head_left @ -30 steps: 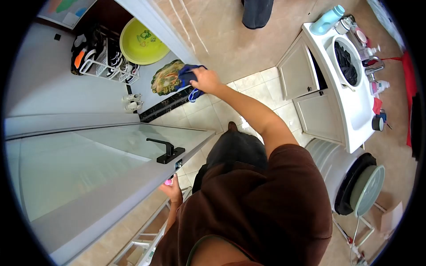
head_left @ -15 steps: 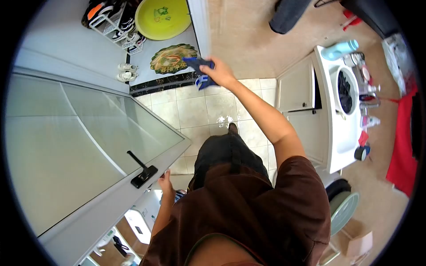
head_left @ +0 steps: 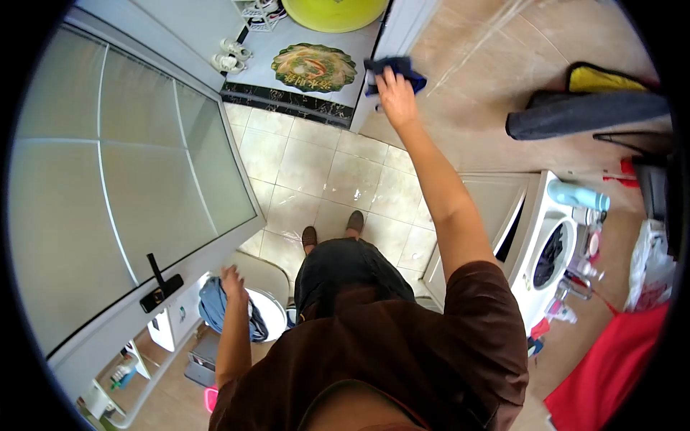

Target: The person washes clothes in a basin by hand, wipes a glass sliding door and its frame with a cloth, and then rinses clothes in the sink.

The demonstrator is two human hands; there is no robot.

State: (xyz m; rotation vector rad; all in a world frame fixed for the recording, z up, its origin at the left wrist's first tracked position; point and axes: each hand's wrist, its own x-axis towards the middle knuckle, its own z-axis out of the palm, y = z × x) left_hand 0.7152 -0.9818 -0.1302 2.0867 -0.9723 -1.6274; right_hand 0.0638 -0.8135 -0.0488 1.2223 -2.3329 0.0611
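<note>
My right hand (head_left: 397, 100) presses a dark blue cloth (head_left: 411, 72) flat at the edge of the white door frame (head_left: 392, 43), where it meets the beige wall. The fingers lie over the cloth and hold it. My left hand (head_left: 232, 282) hangs free with its fingers apart, clear of the frosted glass door (head_left: 144, 179) and its black handle (head_left: 162, 291). Beneath that hand, blue denim clothing (head_left: 214, 307) lies over a white rounded fixture (head_left: 269, 314).
Light floor tiles (head_left: 302, 165) have shiny wet-looking spots. On the right stands a white washbasin cabinet (head_left: 496, 194) with a cupboard door ajar, and dark cloth (head_left: 550, 255) in the basin. Beyond the threshold are a patterned mat (head_left: 314, 68), a yellow-green tub (head_left: 334, 16) and shoes (head_left: 230, 57).
My right hand has carried the cloth right and up onto the door frame. My left hand has come off the door's edge. The door stands further left, and my view has shifted.
</note>
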